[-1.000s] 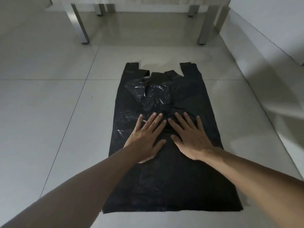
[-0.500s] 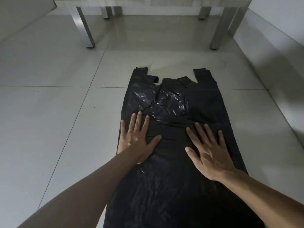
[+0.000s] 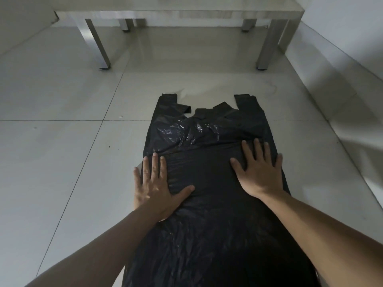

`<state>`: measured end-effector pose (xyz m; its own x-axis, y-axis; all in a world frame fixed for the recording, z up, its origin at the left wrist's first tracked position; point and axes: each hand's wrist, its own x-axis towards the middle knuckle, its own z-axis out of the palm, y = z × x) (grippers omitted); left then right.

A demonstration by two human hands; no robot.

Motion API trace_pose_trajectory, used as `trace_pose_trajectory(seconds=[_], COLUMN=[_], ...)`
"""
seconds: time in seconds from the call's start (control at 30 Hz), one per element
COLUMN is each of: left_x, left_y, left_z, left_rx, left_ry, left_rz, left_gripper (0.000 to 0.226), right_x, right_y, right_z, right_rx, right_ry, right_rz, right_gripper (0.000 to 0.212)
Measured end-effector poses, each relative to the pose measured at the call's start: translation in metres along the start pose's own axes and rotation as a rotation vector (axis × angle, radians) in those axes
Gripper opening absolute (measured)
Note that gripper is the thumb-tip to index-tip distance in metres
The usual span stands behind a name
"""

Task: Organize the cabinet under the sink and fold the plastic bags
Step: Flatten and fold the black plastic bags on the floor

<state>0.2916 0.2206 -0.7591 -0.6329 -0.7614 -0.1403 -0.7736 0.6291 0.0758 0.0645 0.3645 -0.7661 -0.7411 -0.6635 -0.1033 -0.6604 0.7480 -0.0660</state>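
Black plastic bag (image 3: 209,177) spread flat on the pale tiled floor (image 3: 62,154), running from mid-frame down past the bottom edge, handles pointing toward the top of the frame. Left hand (image 3: 154,187) pressed flat on the bag's left edge around mid-frame, fingers straight and close together, thumb stuck out across the plastic, little finger hanging off onto the tile. Right hand (image 3: 259,168) flat on the right side of the bag, a bit higher in frame, fingers spread, gripping nothing. Crinkly shiny patch of plastic just above both sets of fingertips, smooth taut stretch between the two palms. Compared with half a second ago: hands slid further apart toward the bag's side edges, right one now almost at the right border, wrinkles between them flattened out. A second back they were nearly touching in the middle. Metal bench (image 3: 180,15) across the top of the frame, wall (image 3: 352,59) along the upper right.
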Motion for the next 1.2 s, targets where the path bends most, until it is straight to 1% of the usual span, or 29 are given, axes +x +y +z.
trace_pose_trajectory(seconds=[0.13, 0.27, 0.33, 0.4, 0.5, 0.6, 0.7, 0.77, 0.9, 0.93, 1.03, 1.07, 1.17, 1.2], left_x=[0.005, 0.020, 0.027, 0.035, 0.045, 0.049, 0.055, 0.059, 0.056, 0.055, 0.056, 0.057, 0.058, 0.057], left_y=[-0.002, -0.004, -0.003, -0.001, 0.004, 0.014, 0.016, 0.014, 0.009, 0.008, 0.007, 0.006, 0.006, 0.005], left_z=[-0.009, -0.039, -0.060, -0.079, -0.098, -0.101, -0.088, -0.066, -0.024, -0.018, -0.010, -0.009, -0.003, -0.003], left_rx=[0.000, 0.084, 0.184, 0.277, 0.368, 0.365, 0.333, 0.260, 0.030, -0.006, -0.029, -0.027, -0.020, -0.014], left_ry=[-0.144, -0.404, -0.462, -0.422, -0.402, -0.348, -0.245, -0.173, -0.082, -0.067, -0.006, 0.014, 0.049, 0.047], left_rz=[0.009, 0.034, 0.055, 0.120, 0.279, 0.443, 0.528, 0.507, 0.266, 0.234, 0.245, 0.253, 0.254, 0.256], left_gripper=[0.127, 0.140, 0.129, 0.111, 0.098, 0.087, 0.083, 0.085, 0.094, 0.095, 0.094, 0.094, 0.094, 0.094], right_x=[-0.002, -0.004, -0.005, -0.006, -0.007, -0.007, -0.006, -0.005, -0.003, -0.003, 0.002, 0.007, 0.048, 0.069], right_y=[0.002, 0.001, 0.001, 0.002, 0.002, 0.004, 0.001, 0.000, -0.001, -0.002, -0.010, -0.015, -0.023, -0.025], right_z=[-0.001, -0.009, -0.013, -0.015, -0.016, -0.015, -0.012, -0.010, -0.008, -0.009, -0.023, -0.031, -0.059, -0.069], right_rx=[-0.005, 0.019, 0.034, 0.041, 0.033, 0.018, 0.007, -0.004, -0.028, -0.027, -0.016, 0.027, 0.204, 0.303], right_ry=[0.005, -0.048, -0.065, -0.067, -0.079, -0.073, -0.054, -0.050, -0.078, -0.093, -0.153, -0.115, 0.343, 0.387], right_rz=[-0.011, -0.017, -0.024, -0.023, -0.021, -0.012, -0.004, 0.011, 0.036, 0.042, 0.078, 0.105, 0.100, 0.098], right_gripper=[0.079, 0.080, 0.080, 0.079, 0.079, 0.080, 0.078, 0.077, 0.076, 0.076, 0.076, 0.069, 0.028, 0.020])
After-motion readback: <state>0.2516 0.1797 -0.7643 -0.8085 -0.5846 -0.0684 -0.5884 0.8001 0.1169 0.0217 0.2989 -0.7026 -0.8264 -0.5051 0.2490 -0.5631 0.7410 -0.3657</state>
